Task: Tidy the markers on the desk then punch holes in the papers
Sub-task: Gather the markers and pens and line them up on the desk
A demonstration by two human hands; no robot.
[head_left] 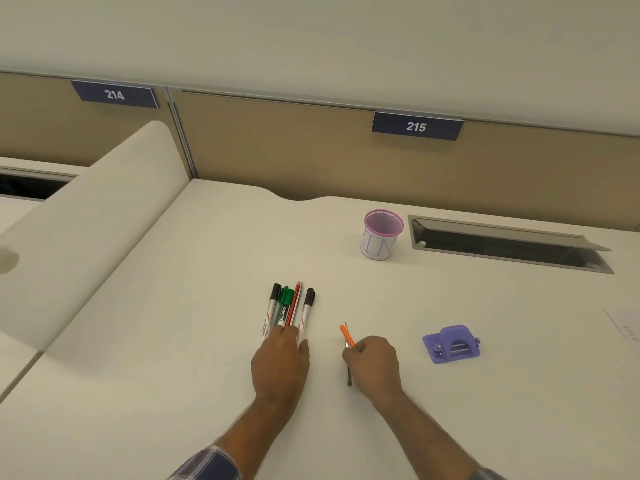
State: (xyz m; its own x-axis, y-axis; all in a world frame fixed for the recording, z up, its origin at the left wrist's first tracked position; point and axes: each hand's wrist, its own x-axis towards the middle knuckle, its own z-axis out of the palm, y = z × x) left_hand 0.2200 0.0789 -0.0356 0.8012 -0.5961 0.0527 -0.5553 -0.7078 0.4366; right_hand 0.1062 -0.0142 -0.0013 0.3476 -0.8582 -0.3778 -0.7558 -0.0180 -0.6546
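Observation:
Several markers and pencils [289,308] lie side by side on the white desk [173,341]: black-capped and green-capped markers plus red pencils. My left hand [281,360] grips the near ends of this bundle. To the right, my right hand [374,362] pinches an orange pen [347,336] together with a dark pencil [349,377]. A pink mesh cup [382,234] stands farther back. The purple hole punch [451,344] sits right of my right hand. A sheet of paper [625,329] shows at the right edge, mostly cut off.
A grey cable tray with its flap raised [509,242] is sunk into the desk at the back right. A tan partition [311,150] with labels 214 and 215 closes the back. A white divider [93,216] borders the left side.

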